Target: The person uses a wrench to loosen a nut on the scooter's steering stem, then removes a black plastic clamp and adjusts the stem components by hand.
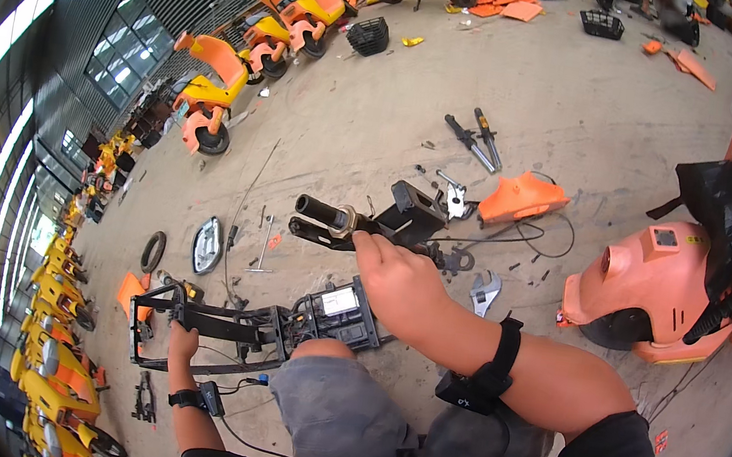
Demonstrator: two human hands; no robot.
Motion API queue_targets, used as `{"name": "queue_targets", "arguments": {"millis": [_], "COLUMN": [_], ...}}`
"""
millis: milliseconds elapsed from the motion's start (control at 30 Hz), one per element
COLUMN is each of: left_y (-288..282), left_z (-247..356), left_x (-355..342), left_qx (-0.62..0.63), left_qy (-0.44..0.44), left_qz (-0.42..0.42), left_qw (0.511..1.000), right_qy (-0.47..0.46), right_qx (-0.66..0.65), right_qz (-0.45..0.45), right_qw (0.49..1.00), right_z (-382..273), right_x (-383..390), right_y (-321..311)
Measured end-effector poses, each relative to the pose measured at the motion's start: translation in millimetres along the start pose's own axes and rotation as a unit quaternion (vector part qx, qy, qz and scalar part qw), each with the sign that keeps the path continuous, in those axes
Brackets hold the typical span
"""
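Cannot make out the fingertips of the right hand [394,280], at the centre of the frame, with only the knuckles and back turned to the lens. Cannot trace any join between the black metal tube assembly with a brass-coloured ring nut [317,211], up and left of those knuckles, and the long black tubular metal frame [224,325], lower left of centre. Hard to read, too, because of the bare knee [322,349] above grey fabric shorts [342,410], overlapping the tubular frame's lower right part.

Wraps the right hand closed over the assembly's lower side, pressed against the metal, with fingers mostly out of sight. Sets the left hand [181,340], small at the lower left, against the left end of the tubular frame; touches it there, but cannot tell how far those fingers close.

Shows near the right forearm, right of centre, a silver adjustable wrench [487,291] on the grey concrete floor [344,115]. Includes above it an orange moulded plastic cover [522,200] and, higher still, two black-and-silver rod-shaped shock absorbers [461,135]. Loses part of a pink-orange and yellow scooter body [646,279] at the right edge, partly covered by a crumpled black sheet [716,205]. Crowds together yellow-and-orange scooters [57,364] at the lower left, overlapping and hard to separate near the dark rim.
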State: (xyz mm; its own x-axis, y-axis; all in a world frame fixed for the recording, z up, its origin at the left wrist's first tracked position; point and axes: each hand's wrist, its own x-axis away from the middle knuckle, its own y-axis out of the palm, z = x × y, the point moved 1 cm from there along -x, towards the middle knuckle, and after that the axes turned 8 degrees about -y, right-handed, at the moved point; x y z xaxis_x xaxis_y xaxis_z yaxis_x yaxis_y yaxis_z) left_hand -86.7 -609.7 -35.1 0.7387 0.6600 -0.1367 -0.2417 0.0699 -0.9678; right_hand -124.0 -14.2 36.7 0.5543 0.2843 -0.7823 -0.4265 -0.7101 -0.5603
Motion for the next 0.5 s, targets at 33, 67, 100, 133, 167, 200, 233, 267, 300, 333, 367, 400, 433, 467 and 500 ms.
{"name": "queue_targets", "arguments": {"millis": [33, 67, 100, 133, 167, 200, 233, 267, 300, 333, 367, 400, 433, 467, 500], "left_y": [-9.0, -9.1, -15.0, -11.8, -14.5, -18.2, -21.8, -23.1, -24.4, -25.3, -23.6, -21.6, -20.2, -16.8, -13.9], "left_z": [-5.3, 4.5, 27.3, 36.0, 35.3, 34.3, 32.4, 36.2, 40.4, 43.8, 44.8, 46.4, 48.1, 46.6, 44.5], "left_x": [-1.9, -0.1, 10.7, 6.2, 8.9, 10.4, 12.9, 13.6, 13.2, 13.8, 13.5, 12.3, 9.9, 8.3, 6.9], "left_qx": [-0.013, -0.019, -0.074, -0.075, -0.080, -0.086, -0.086, -0.085, -0.083, -0.081, -0.088, -0.094, -0.101, -0.088, -0.076], "left_qy": [-0.017, -0.032, -0.044, -0.041, -0.046, -0.051, -0.045, -0.044, -0.042, -0.040, -0.048, -0.055, -0.062, -0.059, -0.055], "left_qz": [-0.012, -0.029, -0.028, -0.032, -0.033, -0.034, -0.032, -0.032, -0.033, -0.034, -0.025, -0.016, -0.007, -0.002, 0.003], "left_qw": [1.000, 0.999, 0.996, 0.996, 0.995, 0.994, 0.995, 0.995, 0.995, 0.995, 0.995, 0.994, 0.993, 0.994, 0.996], "right_qy": [0.011, 0.019, 0.025, 0.031, 0.037, 0.043, 0.049, 0.044, 0.040, 0.036, 0.058, 0.081, 0.104, 0.124, 0.145], "right_qx": [-0.014, -0.007, 0.003, 0.013, 0.016, 0.019, 0.023, 0.019, 0.015, 0.012, -0.008, -0.028, -0.046, -0.062, -0.077], "right_qz": [-0.012, -0.006, 0.000, 0.007, -0.002, -0.011, -0.020, -0.017, -0.014, -0.010, -0.020, -0.030, -0.039, -0.037, -0.035], "right_qw": [1.000, 1.000, 1.000, 0.999, 0.999, 0.999, 0.998, 0.999, 0.999, 0.999, 0.998, 0.996, 0.993, 0.990, 0.986], "right_z": [-3.3, -2.0, -1.1, 0.4, -0.1, 0.5, 1.2, 2.7, 4.4, 5.6, 6.3, 6.5, 6.8, 7.7, 9.0], "right_x": [-0.9, -0.9, -0.5, -0.6, -0.9, -1.5, -2.4, -3.5, -5.0, -6.8, -9.6, -12.7, -15.4, -18.4, -20.9], "right_y": [-0.7, 1.8, 2.0, 1.8, 2.9, 3.2, 3.5, 2.4, 1.0, 0.1, -0.4, -0.5, -0.3, 0.1, 0.5]}}
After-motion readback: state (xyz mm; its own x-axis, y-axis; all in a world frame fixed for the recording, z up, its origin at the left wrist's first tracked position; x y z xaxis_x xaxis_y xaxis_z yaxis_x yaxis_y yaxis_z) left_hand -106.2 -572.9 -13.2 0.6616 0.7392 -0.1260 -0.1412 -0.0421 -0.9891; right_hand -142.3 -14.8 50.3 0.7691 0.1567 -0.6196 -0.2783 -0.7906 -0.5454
